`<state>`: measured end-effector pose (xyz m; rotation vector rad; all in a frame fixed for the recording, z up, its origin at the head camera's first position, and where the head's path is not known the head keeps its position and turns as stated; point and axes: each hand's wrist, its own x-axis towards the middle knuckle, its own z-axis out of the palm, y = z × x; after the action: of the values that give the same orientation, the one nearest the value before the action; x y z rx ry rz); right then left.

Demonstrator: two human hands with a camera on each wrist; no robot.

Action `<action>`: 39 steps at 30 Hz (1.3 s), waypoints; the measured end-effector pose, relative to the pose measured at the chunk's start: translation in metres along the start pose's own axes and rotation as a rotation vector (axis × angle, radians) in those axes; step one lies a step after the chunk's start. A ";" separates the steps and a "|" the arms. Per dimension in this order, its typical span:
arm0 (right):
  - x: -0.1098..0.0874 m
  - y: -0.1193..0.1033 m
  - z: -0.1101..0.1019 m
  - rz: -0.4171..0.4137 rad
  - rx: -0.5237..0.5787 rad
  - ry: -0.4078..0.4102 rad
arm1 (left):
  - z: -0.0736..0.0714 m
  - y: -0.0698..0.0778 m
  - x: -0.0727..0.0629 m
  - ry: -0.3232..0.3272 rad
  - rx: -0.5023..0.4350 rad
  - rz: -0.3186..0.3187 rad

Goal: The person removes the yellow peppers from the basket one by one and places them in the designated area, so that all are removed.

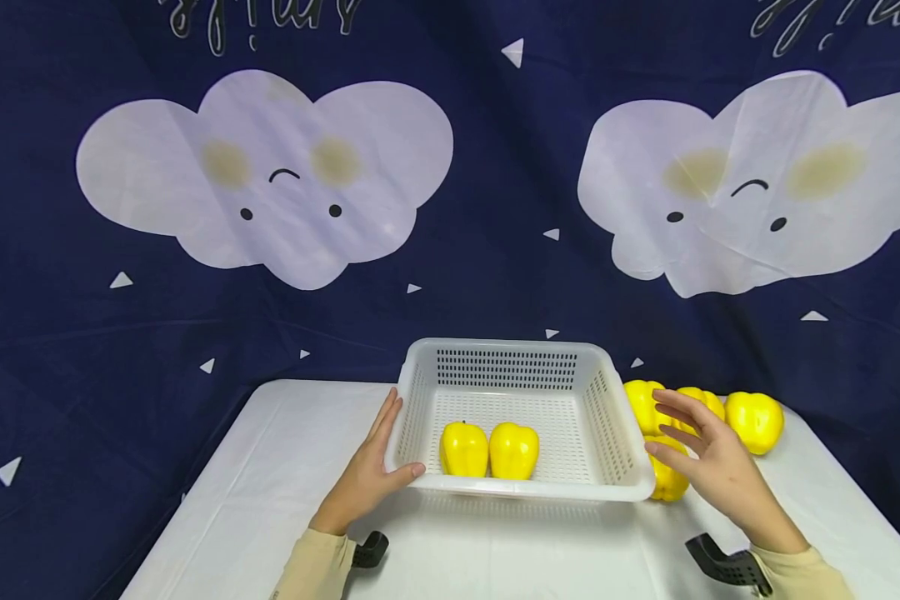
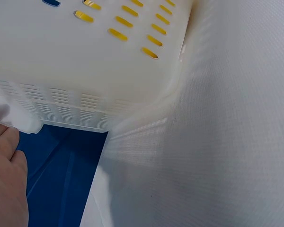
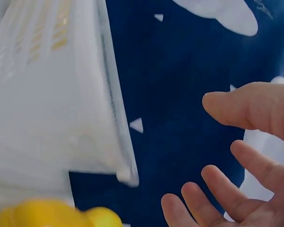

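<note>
A white plastic basket (image 1: pixel 510 402) with slotted walls holds two yellow bell peppers, a left one (image 1: pixel 464 450) and a right one (image 1: pixel 513 452), near its front wall. My left hand (image 1: pixel 371 479) grips the basket's left rim, thumb over the front left corner and fingers along the outer side. In the left wrist view, part of that hand (image 2: pixel 7 175) shows at the rim. Off the basket's right side, my right hand (image 1: pixel 720 462) is spread with bent fingers and holds nothing. In the head view it overlaps the bell peppers beside the basket, including a front one (image 1: pixel 669 475).
Several yellow bell peppers lie right of the basket, the outermost one (image 1: pixel 753 422) near the table's back right. The white-covered table (image 1: pixel 270 500) ends at a dark blue curtain (image 1: pixel 510 208) with cloud prints. Black wrist mounts (image 1: pixel 727 567) stick out at the sleeves.
</note>
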<state>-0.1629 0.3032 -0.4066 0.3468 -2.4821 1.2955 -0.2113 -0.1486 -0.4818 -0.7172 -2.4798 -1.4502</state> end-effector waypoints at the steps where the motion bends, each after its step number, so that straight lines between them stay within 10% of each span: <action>1: 0.001 -0.002 0.002 0.000 0.007 -0.002 | 0.000 0.000 0.000 0.000 -0.002 -0.001; 29: 0.030 -0.057 0.055 0.042 0.080 -0.197 | 0.000 0.002 0.001 -0.003 -0.002 -0.001; 39: 0.057 -0.067 0.073 -0.070 -0.032 -0.262 | 0.000 0.002 0.001 0.002 0.000 0.002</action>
<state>-0.2038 0.2014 -0.3743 0.6274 -2.6727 1.2514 -0.2109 -0.1477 -0.4800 -0.7179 -2.4769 -1.4489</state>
